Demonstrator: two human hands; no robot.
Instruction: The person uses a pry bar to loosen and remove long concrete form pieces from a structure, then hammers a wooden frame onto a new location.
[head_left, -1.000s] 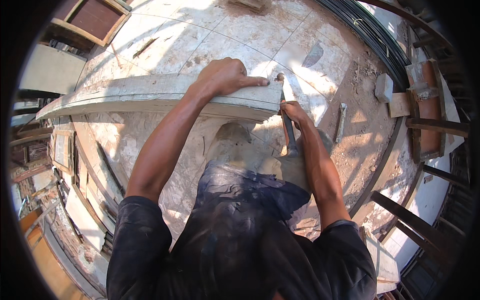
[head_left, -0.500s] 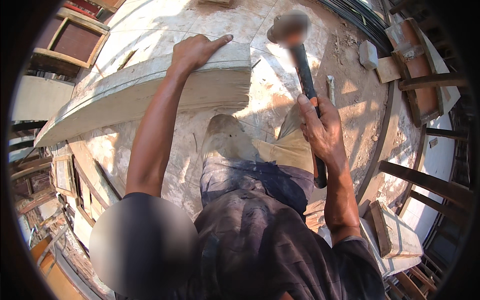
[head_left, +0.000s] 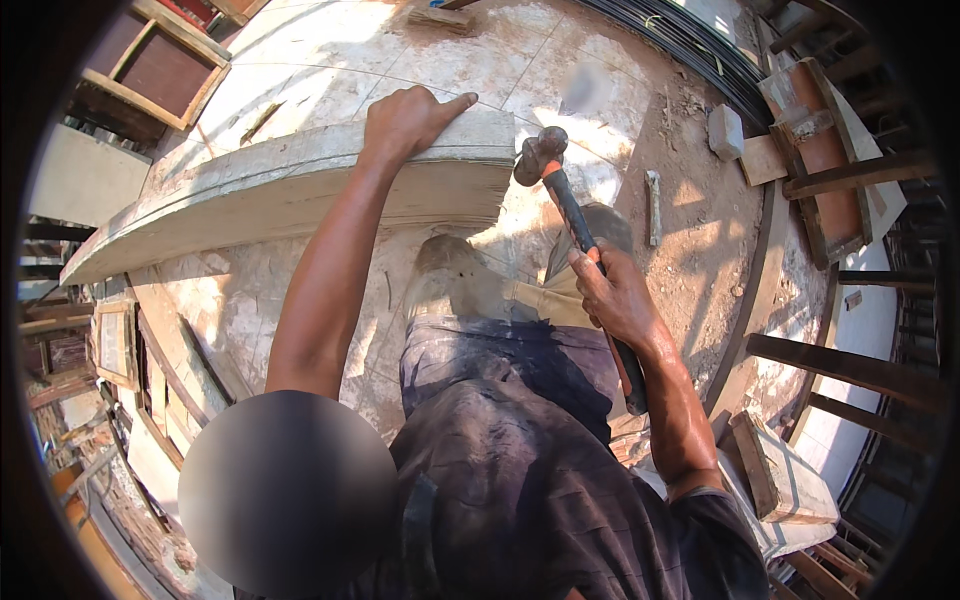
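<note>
- Hammer [head_left: 575, 225]: half a second ago its head was raised high and blurred; now it has come down, sharp in view, just beside the right end of the curved wooden board [head_left: 300, 185]. Whether the head touches the board end cannot be told.
- Right hand [head_left: 612, 292]: its grip is closed tight round the middle of the dark, orange-collared handle, lower than it was half a second ago.
- Left hand [head_left: 405, 122]: lies palm down on the board's top edge near the right end, fingers spread, not curled round anything; it has stayed in that place through both earlier pictures.
- Curved wooden board: a long pale piece standing on edge on the dusty tiled floor [head_left: 300, 90], running from the floor's left edge toward its middle; it has kept its position.
- Hidden or unclear: the handle's butt end passes behind the right forearm; the person's dark shirt and legs cover the floor's near edge; a blurred round patch covers the lower left; a small smudge sits on the floor beyond the hammer head.
- Around: a chisel-like metal tool [head_left: 653, 207] lies on the floor right of the hammer; a wooden frame [head_left: 160, 70] at the far left corner; a pale block [head_left: 725, 130] near the far right edge; timber pieces [head_left: 830, 160] along the right edge.
</note>
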